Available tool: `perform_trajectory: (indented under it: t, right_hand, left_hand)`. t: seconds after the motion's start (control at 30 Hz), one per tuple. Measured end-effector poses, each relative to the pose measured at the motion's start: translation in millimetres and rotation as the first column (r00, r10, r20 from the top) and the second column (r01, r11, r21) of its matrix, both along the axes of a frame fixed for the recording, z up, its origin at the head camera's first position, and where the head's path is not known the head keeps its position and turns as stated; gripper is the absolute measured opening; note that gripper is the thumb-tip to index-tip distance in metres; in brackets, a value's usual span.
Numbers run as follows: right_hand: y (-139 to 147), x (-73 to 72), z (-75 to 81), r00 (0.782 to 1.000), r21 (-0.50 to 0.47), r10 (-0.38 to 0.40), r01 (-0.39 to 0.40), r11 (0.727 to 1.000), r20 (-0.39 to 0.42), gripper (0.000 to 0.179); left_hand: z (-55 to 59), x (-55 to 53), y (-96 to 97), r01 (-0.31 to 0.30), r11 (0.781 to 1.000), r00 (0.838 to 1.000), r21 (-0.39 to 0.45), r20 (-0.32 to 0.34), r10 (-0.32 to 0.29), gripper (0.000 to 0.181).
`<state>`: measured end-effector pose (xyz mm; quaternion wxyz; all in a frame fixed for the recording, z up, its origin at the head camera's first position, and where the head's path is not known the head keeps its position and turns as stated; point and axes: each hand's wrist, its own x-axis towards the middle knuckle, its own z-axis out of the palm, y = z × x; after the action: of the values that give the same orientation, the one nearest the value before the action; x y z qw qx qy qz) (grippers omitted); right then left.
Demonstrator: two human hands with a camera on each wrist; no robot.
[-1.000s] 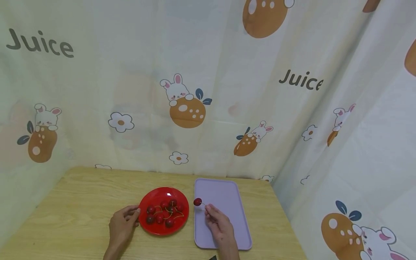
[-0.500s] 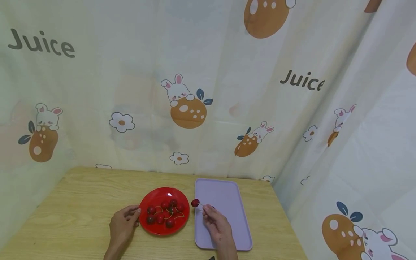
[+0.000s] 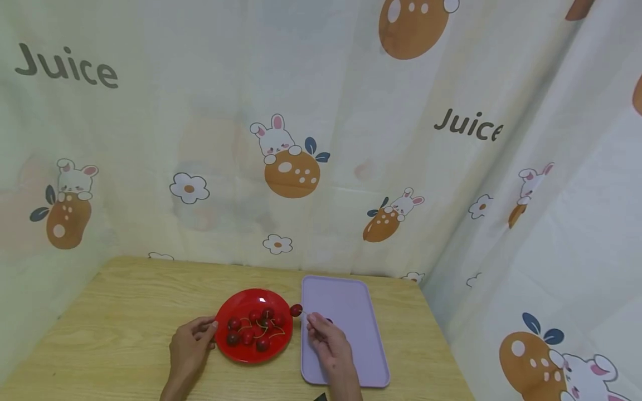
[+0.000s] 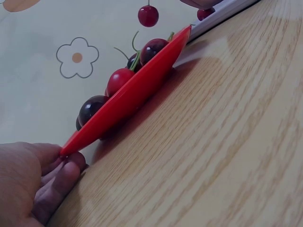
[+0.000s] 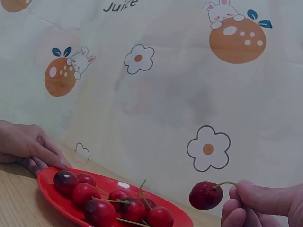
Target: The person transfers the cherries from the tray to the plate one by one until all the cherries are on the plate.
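My left hand (image 3: 188, 346) pinches the left rim of a red plate (image 3: 241, 298), thumb on top and fingers beneath. Several dark red cherries with green stems lie in that plate; one is a nearly black cherry (image 4: 92, 109). By its stem, my right hand (image 3: 331, 342) holds a single cherry (image 3: 296, 310) between thumb and fingertips. This cherry hangs in the air near the plate's right rim, apart from the other cherries. Under the right hand lies a lilac tray (image 3: 346, 295). Another cherry (image 4: 205, 13) sits on the tray, mostly hidden behind the right hand in the head view.
The wooden table (image 3: 150, 289) carries both plate and tray, with a narrow gap between them. A printed curtain (image 3: 225, 139) hangs along the back and sides. A small dark object (image 3: 321, 397) shows at the bottom edge near my right wrist.
My right hand has moved left with the cherry, from over the tray to close by the plate's right rim. The tray's cherry has come partly into sight. My left hand stays at the plate.
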<state>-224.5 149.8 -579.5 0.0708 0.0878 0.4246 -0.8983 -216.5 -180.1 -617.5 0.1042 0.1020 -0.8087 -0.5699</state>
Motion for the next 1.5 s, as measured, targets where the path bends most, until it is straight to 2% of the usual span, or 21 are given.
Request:
perform_trajectory:
  t: [0.47, 0.97, 1.17, 1.5]
  right_hand:
    - [-13, -2.3, -2.4, 0.999, 0.010, 0.032, -0.032, 0.999, -0.015, 0.019]
    - [-22, -7.9, -3.1, 0.999, 0.050, 0.049, -0.048, 0.998, -0.019, 0.014]
    - [-24, -12.3, -2.9, 0.999, 0.039, 0.043, -0.042, 0.998, -0.029, 0.020]
    - [-32, -16.9, -1.8, 0.999, 0.023, 0.041, -0.041, 0.999, -0.036, 0.011]
  left_hand:
    - [-0.5, -1.0, 0.7, -0.011, 1.000, 1.000, -0.005, -0.006, 0.011, 0.029]
    - [-2.8, -2.6, -0.5, -0.007, 1.000, 1.000, 0.002, -0.001, 0.007, 0.029]
    - [-4.0, -4.5, -1.0, -0.004, 1.000, 1.000, 0.007, -0.002, 0.004, 0.028]
    - [-3.3, -3.5, -0.5, -0.011, 1.000, 1.000, -0.002, 0.003, 0.011, 0.028]
